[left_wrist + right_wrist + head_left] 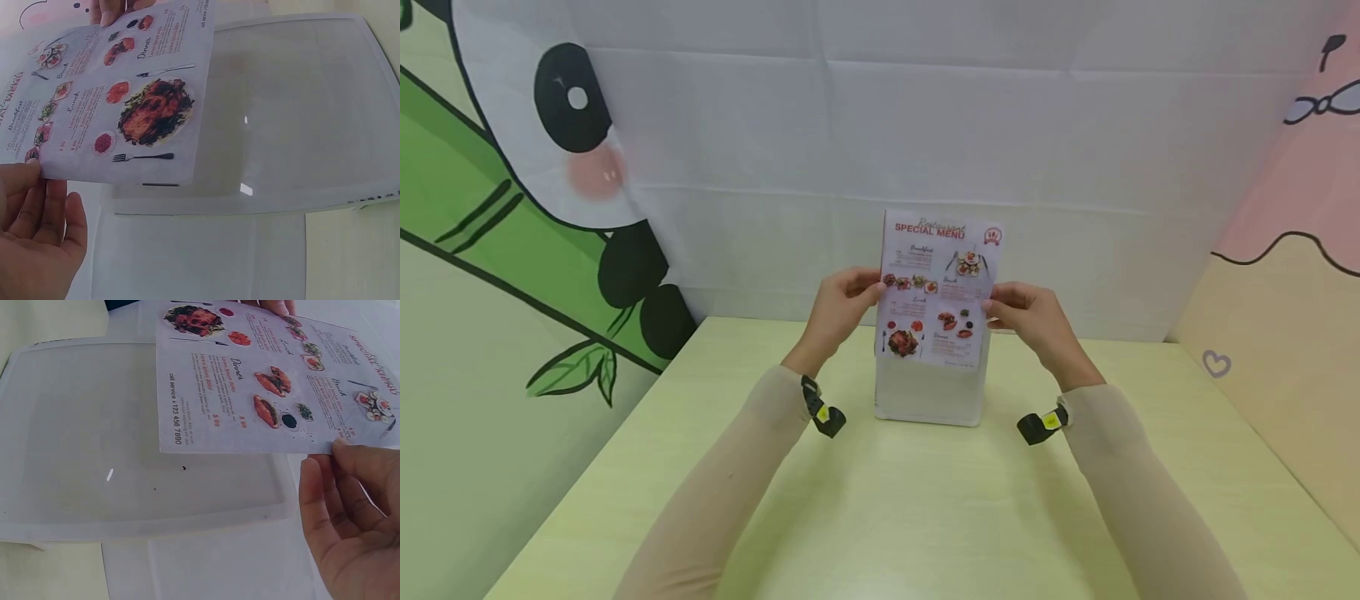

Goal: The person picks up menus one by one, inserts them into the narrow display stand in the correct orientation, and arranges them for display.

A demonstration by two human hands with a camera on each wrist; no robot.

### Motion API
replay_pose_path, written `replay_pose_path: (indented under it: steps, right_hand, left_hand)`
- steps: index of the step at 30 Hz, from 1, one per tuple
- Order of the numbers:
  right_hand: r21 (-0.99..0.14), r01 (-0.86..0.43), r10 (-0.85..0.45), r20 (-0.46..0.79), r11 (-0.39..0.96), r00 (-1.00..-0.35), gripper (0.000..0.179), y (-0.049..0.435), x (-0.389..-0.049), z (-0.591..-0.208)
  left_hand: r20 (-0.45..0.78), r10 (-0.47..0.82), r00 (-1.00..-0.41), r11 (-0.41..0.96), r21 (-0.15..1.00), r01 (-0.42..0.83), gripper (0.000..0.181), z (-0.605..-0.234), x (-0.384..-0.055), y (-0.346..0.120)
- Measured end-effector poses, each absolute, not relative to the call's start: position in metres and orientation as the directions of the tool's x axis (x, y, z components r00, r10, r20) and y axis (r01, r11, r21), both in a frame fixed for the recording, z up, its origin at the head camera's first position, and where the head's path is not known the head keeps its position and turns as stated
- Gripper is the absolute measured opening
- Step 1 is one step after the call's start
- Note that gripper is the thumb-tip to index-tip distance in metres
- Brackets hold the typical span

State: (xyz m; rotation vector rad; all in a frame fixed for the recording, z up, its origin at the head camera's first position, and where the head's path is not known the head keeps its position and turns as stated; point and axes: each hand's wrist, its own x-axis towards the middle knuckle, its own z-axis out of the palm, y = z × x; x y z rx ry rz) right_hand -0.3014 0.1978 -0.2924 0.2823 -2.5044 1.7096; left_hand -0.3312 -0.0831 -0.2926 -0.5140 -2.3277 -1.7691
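A printed restaurant menu sheet is held upright by its two side edges. My left hand pinches its left edge, thumb in front and fingers behind. The opposite edge is pinched by my right hand at about the same height. Behind the sheet stands a pale, translucent display stand with a light rim, its lower part showing below the paper. In the left wrist view the menu overlaps one end of the stand's panel. The right wrist view shows the sheet's bottom edge lying across that panel.
The stand rests on a pale yellow table, toward its back edge. A white cloth backdrop rises behind, with a cartoon-printed panel at left and a pink and cream one at right. A dark camera is strapped at the right wrist.
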Motion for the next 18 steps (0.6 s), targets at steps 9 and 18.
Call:
replay_pose_path:
  steps: [9,18]
  right_hand:
    - [-0.91,-0.237,-0.038,0.239,0.34,-0.97,0.032,0.195,-0.306,-0.287]
    - [-0.915,-0.244,0.018,0.264,0.321,-0.964,0.028,0.192,-0.313,-0.275]
  left_hand:
    - [0.406,0.137,-0.903,0.248,0.869,0.429,0.027,-0.287,-0.34,-0.078]
    - [0.448,0.113,-0.887,0.24,0.854,0.462,0.026,-0.273,-0.344,-0.075]
